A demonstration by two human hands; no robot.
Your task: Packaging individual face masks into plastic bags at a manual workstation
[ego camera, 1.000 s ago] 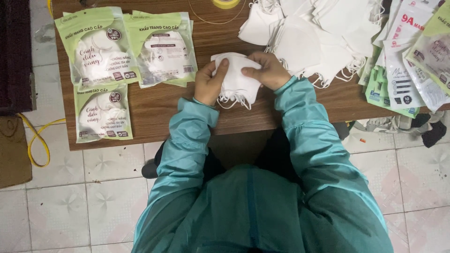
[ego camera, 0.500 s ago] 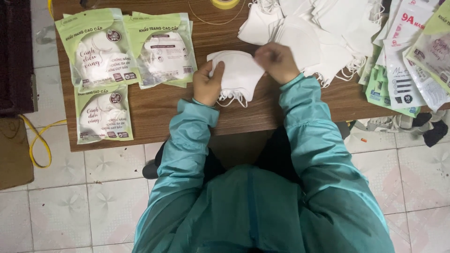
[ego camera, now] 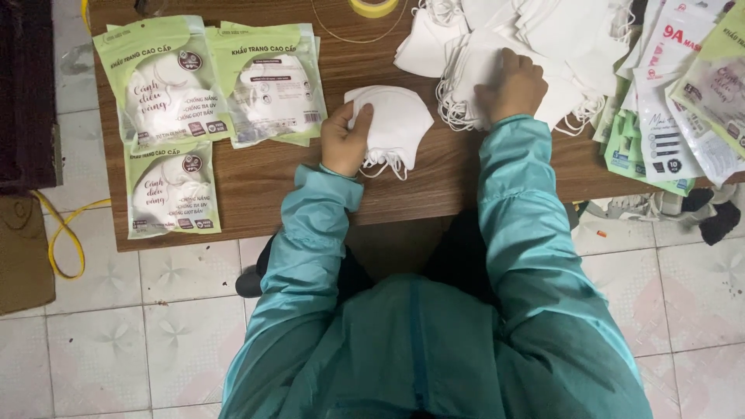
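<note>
The left hand (ego camera: 343, 141) gripped one small stack of white masks (ego camera: 396, 124); the right hand (ego camera: 514, 85) curled on the loose mask pile (ego camera: 543, 39). Three sealed packets (ego camera: 264, 81) lay left on the table (ego camera: 434, 186).

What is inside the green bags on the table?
Each green bag has a clear window showing white face masks inside. How many masks each holds cannot be seen; the printed parts cover them. The bags lie on the wooden table.
</note>
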